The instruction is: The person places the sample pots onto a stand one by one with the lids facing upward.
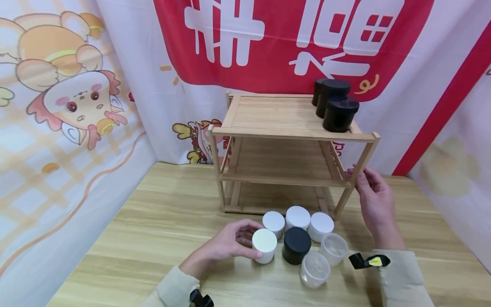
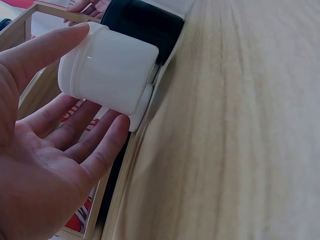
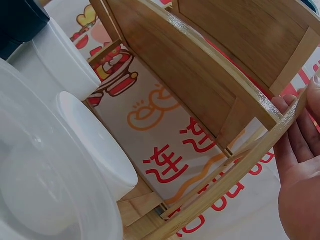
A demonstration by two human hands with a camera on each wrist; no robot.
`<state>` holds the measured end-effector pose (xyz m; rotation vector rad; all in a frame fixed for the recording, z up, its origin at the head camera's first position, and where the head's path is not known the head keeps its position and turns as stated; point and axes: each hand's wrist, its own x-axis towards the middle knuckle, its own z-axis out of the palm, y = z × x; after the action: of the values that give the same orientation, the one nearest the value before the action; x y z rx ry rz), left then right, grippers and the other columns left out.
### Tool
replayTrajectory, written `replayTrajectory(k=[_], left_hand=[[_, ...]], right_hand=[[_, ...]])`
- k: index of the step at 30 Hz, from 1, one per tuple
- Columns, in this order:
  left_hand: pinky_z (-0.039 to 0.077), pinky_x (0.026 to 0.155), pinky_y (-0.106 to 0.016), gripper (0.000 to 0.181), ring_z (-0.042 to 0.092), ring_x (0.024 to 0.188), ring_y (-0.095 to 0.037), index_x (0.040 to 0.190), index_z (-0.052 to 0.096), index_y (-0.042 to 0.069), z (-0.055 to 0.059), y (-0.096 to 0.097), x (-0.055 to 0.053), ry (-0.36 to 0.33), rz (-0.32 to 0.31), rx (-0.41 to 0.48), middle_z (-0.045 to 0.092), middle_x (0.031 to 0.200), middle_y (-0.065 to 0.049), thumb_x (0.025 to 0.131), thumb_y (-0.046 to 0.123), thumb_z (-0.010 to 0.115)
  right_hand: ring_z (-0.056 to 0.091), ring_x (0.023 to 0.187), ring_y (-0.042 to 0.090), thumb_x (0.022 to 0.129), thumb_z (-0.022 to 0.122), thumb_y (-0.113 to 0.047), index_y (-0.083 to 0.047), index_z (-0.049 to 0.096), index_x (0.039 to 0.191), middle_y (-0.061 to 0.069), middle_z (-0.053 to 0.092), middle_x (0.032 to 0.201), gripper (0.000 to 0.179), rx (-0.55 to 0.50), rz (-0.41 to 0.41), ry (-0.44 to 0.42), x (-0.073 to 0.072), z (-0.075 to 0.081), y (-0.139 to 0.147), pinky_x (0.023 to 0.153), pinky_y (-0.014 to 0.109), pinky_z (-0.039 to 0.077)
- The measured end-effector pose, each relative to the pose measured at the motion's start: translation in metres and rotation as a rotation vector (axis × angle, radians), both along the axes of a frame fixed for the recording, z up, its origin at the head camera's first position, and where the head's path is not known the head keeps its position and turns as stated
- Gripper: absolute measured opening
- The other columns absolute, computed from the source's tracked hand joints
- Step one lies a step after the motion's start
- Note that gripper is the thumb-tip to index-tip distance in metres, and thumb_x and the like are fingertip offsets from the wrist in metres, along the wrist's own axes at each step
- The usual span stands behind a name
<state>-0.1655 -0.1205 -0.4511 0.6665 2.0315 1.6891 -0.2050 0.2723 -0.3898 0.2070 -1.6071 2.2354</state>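
Note:
My left hand (image 1: pixel 228 243) is around a white screw-lid jar (image 1: pixel 264 246), thumb on the near side and fingertips behind it. In the left wrist view the thumb touches the lid edge of that white jar (image 2: pixel 112 67), and some fingertips are hidden by it. My right hand (image 1: pixel 376 196) grips the right front post of a wooden shelf rack (image 1: pixel 293 135), with the thumb in front and fingers partly behind. The right wrist view shows the right hand (image 3: pixel 302 165) at the wooden side piece (image 3: pixel 240 177).
Beside the held jar stand a black jar (image 1: pixel 296 246), white jars (image 1: pixel 298 218), and two clear jars (image 1: pixel 315 269), before the rack. Several black jars (image 1: pixel 339 114) stand on its top tier at the right. Printed cloth (image 1: pixel 138 81) hangs behind the wood-grain table (image 1: pixel 161 213).

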Motion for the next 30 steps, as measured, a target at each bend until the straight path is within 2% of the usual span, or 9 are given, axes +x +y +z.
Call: replayTrajectory(k=[18,24,30], left_hand=[[0.060,0.098,-0.027,0.060,0.069,0.114,-0.021,0.139,0.064,0.002,0.002,0.005,0.004,-0.016,0.022,0.008,0.069,0.132,-0.019,0.085,0.005,0.089],[0.059,0.099,-0.028,0.060,0.068,0.115,-0.021,0.140,0.064,0.004,0.008,0.004,0.005,-0.033,0.042,0.001,0.069,0.131,-0.017,0.085,0.006,0.089],[0.058,0.104,-0.034,0.060,0.067,0.118,-0.022,0.140,0.065,0.008,0.021,0.000,0.005,-0.011,0.071,-0.005,0.070,0.132,-0.015,0.085,0.010,0.090]], right_hand=[[0.073,0.118,0.010,0.106,0.065,-0.020,-0.003,0.061,0.149,0.001,0.073,0.124,0.046,-0.007,-0.005,-0.003,0.002,-0.003,0.004,0.103,0.014,0.055],[0.071,0.119,0.008,0.106,0.065,-0.025,-0.006,0.059,0.151,-0.001,0.071,0.126,0.050,0.029,-0.023,-0.043,0.003,0.000,0.004,0.100,0.012,0.055],[0.072,0.121,0.009,0.106,0.065,-0.025,-0.005,0.059,0.151,0.000,0.071,0.127,0.050,0.039,-0.018,-0.034,0.001,0.002,0.002,0.101,0.012,0.055]])
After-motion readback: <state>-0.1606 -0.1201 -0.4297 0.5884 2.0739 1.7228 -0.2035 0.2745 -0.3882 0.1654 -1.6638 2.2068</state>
